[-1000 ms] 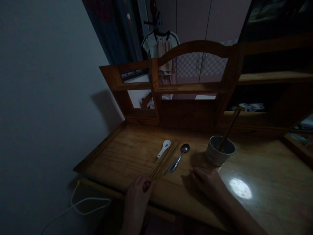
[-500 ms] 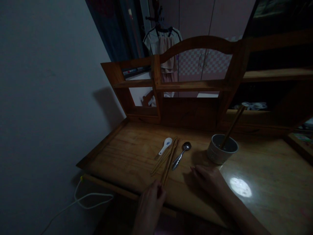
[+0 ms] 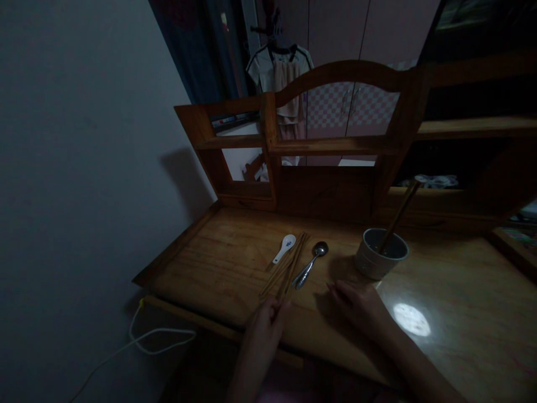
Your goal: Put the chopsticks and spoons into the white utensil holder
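Wooden desk [image 3: 229, 243] (glossy) beside dim wall [image 3: 84, 168]

Across the desk [image 3: 201, 252] it's soup spoon [image 3: 287, 243] left, chopsticks [image 3: 295, 263] next, metal spoon [image 3: 320, 249] right of those, bucket [image 3: 375, 264] farther right, stick [image 3: 400, 215] leaning inside!

In dim light, I see a pale wall [image 3: 84, 168] on the left, a wooden desk hutch [image 3: 331, 146] at the far side, and a pink wardrobe [image 3: 335, 28] beyond.

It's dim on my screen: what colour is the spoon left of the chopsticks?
The spoon is white with a blue mark; the head view shows it.
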The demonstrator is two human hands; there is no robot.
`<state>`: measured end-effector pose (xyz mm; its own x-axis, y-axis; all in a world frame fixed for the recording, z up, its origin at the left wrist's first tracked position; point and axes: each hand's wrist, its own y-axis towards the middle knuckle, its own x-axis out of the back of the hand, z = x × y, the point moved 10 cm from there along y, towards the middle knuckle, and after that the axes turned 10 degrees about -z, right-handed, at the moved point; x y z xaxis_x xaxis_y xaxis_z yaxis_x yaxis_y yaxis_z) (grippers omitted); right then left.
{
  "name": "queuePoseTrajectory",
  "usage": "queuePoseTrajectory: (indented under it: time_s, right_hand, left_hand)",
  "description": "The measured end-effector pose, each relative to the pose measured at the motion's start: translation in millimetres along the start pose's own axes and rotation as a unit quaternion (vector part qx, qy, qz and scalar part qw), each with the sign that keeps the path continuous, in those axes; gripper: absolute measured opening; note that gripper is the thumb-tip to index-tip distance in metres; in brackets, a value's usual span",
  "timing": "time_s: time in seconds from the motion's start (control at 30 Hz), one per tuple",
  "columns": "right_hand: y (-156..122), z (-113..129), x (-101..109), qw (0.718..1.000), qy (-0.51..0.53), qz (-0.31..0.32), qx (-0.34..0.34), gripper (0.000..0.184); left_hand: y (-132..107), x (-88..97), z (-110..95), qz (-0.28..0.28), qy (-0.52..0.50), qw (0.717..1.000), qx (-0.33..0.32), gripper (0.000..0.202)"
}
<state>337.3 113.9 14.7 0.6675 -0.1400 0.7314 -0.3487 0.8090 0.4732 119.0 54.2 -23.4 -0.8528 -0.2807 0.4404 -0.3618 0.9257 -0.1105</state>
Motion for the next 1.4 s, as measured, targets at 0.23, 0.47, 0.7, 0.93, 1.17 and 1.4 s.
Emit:
queuePoseTrajectory:
  time_s: [0.23, 0.47, 0.7, 0.93, 1.17, 1.4]
  right_hand:
    - [1.7, -1.6, 6.7, 0.998, 0.043, -0.031, -0.037, 0.035]
    - [28.0, 23.6, -18.4, 0.873, 0.417, 0.033, -0.251, 0.041]
    - [55.9, 66.7, 0.8, 0.797, 0.563, 0.008, -0.219, 0.029]
    - [59.2, 90.7, 32.4, 0.792, 0.572, 0.043, -0.210, 0.020]
    - [59.8, 99.8, 32.1, 0.788, 0.578, 0.071, -0.202, 0.018]
    - [61.8, 101.2, 32.8, 0.796, 0.565, 0.071, -0.205, 0.021]
  left_hand:
    - [-2.0, -16.4, 0.5, 0.079, -0.097, 0.991, 0.051, 0.051]
    - [-21.7, -36.2, -26.6, 0.223, -0.218, 0.947, 0.072, 0.045]
    - [-50.4, -23.2, -63.9, 0.272, -0.319, 0.905, 0.068, 0.048]
    - [-76.7, 1.3, -90.8, 0.263, -0.387, 0.880, 0.084, 0.044]
    - [-80.7, 4.4, -97.2, 0.261, -0.323, 0.905, 0.092, 0.045]
    - [-76.5, 5.1, -89.5, 0.247, -0.288, 0.922, 0.082, 0.051]
